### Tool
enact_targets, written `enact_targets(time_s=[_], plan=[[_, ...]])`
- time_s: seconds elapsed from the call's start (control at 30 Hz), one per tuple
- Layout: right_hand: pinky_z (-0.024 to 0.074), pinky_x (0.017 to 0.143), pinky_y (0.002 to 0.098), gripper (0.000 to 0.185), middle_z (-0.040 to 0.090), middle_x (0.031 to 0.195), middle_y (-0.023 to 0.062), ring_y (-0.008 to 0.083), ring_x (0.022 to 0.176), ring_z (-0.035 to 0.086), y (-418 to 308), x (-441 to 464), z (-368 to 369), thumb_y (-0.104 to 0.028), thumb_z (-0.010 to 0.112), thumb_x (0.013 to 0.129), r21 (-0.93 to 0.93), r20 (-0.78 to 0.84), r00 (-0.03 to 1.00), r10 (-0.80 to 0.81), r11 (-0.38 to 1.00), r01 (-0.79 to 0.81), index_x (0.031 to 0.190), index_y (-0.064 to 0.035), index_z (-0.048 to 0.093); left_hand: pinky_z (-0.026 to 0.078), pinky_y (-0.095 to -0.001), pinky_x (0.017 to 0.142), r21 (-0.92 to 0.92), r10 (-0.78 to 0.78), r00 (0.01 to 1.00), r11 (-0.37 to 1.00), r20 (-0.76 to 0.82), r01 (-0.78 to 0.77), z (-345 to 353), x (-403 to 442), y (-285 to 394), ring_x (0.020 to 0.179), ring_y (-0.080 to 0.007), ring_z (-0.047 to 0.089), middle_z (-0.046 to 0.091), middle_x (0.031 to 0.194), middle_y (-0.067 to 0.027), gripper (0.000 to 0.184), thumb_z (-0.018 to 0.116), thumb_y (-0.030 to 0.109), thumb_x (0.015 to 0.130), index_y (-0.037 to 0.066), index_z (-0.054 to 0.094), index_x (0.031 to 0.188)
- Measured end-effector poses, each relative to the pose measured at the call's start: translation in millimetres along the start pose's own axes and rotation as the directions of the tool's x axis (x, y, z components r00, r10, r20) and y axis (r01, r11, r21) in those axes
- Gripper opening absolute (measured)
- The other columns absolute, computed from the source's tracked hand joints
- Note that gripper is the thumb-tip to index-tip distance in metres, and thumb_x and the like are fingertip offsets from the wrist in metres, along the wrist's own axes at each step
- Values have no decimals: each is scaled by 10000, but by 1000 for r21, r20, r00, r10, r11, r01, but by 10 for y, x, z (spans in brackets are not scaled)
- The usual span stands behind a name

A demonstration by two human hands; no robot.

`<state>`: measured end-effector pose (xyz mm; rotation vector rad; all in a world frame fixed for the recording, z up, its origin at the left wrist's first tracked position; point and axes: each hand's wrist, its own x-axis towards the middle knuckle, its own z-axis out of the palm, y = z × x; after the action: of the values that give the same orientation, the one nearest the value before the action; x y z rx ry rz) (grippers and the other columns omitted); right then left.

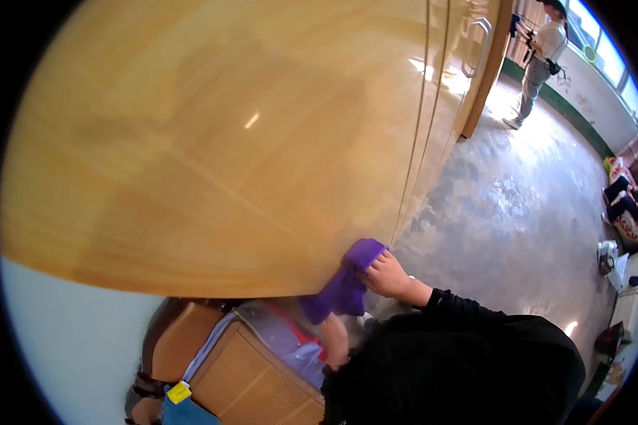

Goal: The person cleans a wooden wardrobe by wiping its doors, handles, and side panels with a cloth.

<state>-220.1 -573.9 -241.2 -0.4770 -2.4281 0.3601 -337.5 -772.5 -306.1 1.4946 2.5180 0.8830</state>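
A purple cloth (344, 287) is bunched at the lower edge of a large glossy wood-grain panel (227, 163). My right hand (390, 276) has its fingers closed on the cloth's upper right end, close to the panel. Below, my left hand (334, 334) reaches up to the cloth's lower end and appears to grip it, though the folds cover most of its fingers. Black sleeves cover both my arms.
Beneath the panel are a brown chair (174, 340), a woven tan box-like surface (255, 372) and a clear plastic bag (262, 319). A metal handle (478, 46) is at the upper right. One person (546, 49) stands on the grey floor (503, 205); another (624, 198) sits far right.
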Motion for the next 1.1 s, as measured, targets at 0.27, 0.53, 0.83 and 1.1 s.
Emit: enact_targets(time_s=[0.27, 0.53, 0.83, 1.1], plan=[[295, 989, 477, 406, 512, 1132, 170, 376, 1128, 432, 197, 529, -490, -160, 576, 741, 53, -181, 983, 26, 998, -16, 1109, 3, 521, 345, -480, 943, 169, 137, 987, 974, 83, -150, -17, 94, 161, 1078, -403, 456, 504, 1130, -224, 370, 514, 157, 846, -43, 469, 1154], [331, 958, 426, 330, 559, 1066, 95, 260, 1045, 505, 650, 804, -1060, -236, 555, 748, -145, -238, 969, -66, 989, 32, 1038, -78, 562, 346, -491, 941, 506, 492, 868, 766, -65, -396, -132, 1091, 1096, 1080, -408, 456, 510, 1119, -220, 368, 515, 170, 846, -36, 477, 1149], [327, 966, 364, 362, 542, 1122, 33, 195, 1099, 477, 1637, 836, -1708, -179, 571, 716, -156, -62, 958, -280, 951, 268, 1071, -124, 523, 255, -505, 1001, 700, 381, 837, 714, -393, 4, 173, 2089, 2334, 1192, -427, 342, 358, 1277, -275, 519, 521, 239, 845, -66, 368, 1235], [372, 929, 387, 465, 484, 1174, 161, 317, 1106, 458, 2224, 490, -2286, -135, 578, 737, 16, -223, 972, 68, 998, -66, 1162, 4, 449, 291, -495, 978, 539, 354, 767, 843, -535, -13, 505, 2394, 2819, 1150, -459, 382, 395, 1252, -307, 441, 491, 193, 867, -94, 417, 1193]])
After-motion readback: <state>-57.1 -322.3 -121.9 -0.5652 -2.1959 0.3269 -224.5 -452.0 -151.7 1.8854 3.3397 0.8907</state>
